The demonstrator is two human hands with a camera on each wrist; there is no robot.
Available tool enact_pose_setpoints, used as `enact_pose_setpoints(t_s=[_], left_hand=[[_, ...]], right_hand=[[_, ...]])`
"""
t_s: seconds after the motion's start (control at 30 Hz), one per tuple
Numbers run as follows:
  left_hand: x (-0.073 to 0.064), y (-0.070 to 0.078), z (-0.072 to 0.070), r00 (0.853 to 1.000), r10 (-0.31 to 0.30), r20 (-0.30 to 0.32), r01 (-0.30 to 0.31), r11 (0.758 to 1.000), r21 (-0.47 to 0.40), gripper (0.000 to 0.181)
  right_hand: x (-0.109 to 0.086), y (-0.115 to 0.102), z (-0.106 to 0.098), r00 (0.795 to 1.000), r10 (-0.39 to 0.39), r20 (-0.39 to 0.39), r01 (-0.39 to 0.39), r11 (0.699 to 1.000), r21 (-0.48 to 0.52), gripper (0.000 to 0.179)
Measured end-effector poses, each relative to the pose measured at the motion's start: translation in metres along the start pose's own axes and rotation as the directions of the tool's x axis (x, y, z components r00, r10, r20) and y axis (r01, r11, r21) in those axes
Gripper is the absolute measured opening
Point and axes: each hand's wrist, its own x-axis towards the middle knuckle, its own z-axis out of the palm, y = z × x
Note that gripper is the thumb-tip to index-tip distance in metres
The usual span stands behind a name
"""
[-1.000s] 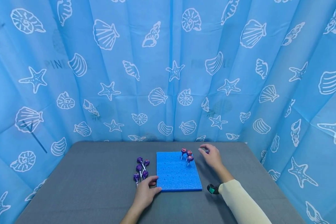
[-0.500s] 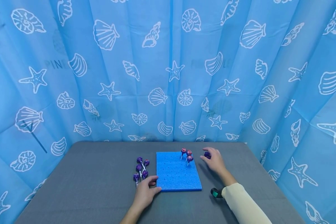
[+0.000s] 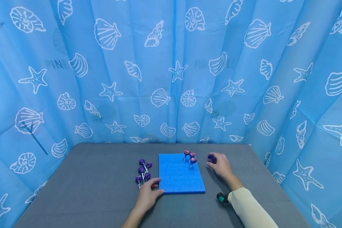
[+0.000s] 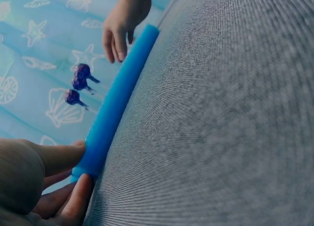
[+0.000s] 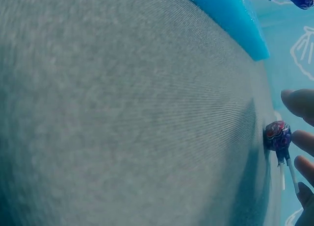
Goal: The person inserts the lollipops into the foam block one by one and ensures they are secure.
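Observation:
My left hand [image 3: 147, 195] holds the front left corner of a square blue foam board [image 3: 179, 177], its thumb and fingers on either side of that corner. Three lollipops [image 3: 193, 160] with purple and red wrappers stand upright in the board's back right corner. To the right of the board, my right hand [image 3: 222, 166] is at a purple-wrapped lollipop [image 5: 277, 136] lying on the table. Its fingers are spread around the candy, with a fingertip close against the wrapper. Two white sticks show there, so a second lollipop lies partly hidden.
Several purple-wrapped lollipops [image 3: 142, 171] lie in a loose group left of the board, just beyond my left hand. A grey cloth covers the table [image 3: 102, 183]. Behind it hangs a blue curtain [image 3: 171, 95] with white shells and starfish.
My right hand has moved slightly right and toward me, and its fingers have come nearer to the lollipops beside it. The left hand stays at the board's corner.

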Motion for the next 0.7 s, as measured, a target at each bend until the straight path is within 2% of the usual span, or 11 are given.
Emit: enact_pose_setpoints(t_s=[0.4,0.7], left_hand=[[0.0004,0.0021,0.0004,0.999,-0.033,-0.002,0.033,0.999,-0.002,0.046],[-0.0005,0.0001,0.0009,1.0,-0.007,-0.002,0.007,1.0,-0.009,0.045]], right_hand=[[-0.0007,0.0007,0.0007,0.999,0.043,-0.027,-0.043,0.999,-0.008,0.039],[-0.0019,0.0013,0.0007,0.999,0.007,-0.048,-0.01,0.999,-0.05,0.036]])
